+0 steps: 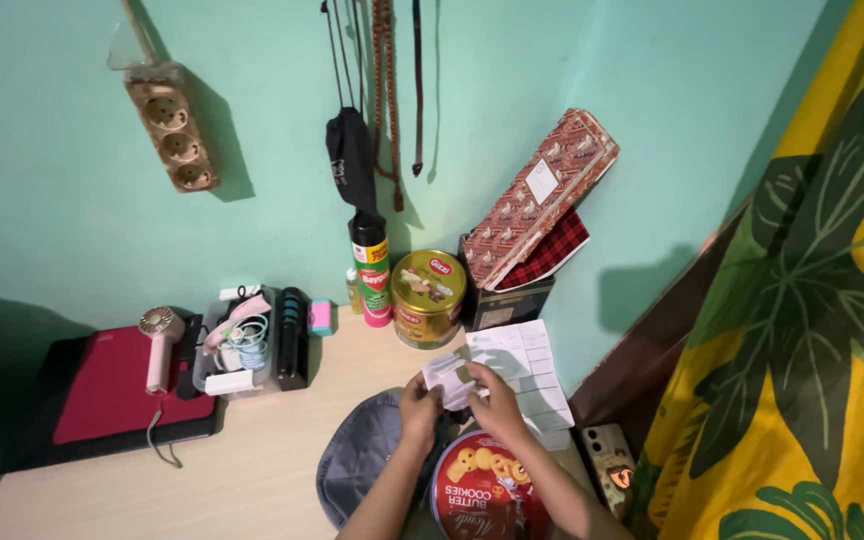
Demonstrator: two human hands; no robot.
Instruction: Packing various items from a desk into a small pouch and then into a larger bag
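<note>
Left hand (pixel 420 405): raised over the desk, fingers pinched on the left edge of a small white paper slip (pixel 445 378).
Right hand (pixel 492 398): closed on the same slip from the right, thumb on top; the two hands meet over it.
Slip: held in the air between both hands, above the near right part of the desk (pixel 252 470), just above the red tin (pixel 489 492) and the grey cap (pixel 367 455).
Risk, tearing: the slip looks thin and is gripped at both sides; pulling the hands apart could rip it.
Risk, dropping: if either pinch loosens, the slip could fall among the loose white sheets (pixel 527 375) beside it and be hard to pick out.
Risk, knocking: the forearms pass right over the red tin; a wide elbow move could push it toward the desk's near edge.
Behind the hands: gold tin (pixel 428 296), spray can (pixel 371 270) and a dark box (pixel 507 300) with a patterned box (pixel 544 195) leaning on it, all against the green wall (pixel 52 230).
Left side: clear tray (pixel 252 345) of small items, pink hand fan (pixel 159 340), red laptop (pixel 102 390).
Wall: socket strip (pixel 174 135) and hanging straps (pixel 387 90).
Right side: leaf-print curtain (pixel 812 330) close by the desk's right end, leaving little room there.
In the way: nothing stands between the hands and the slip.
</note>
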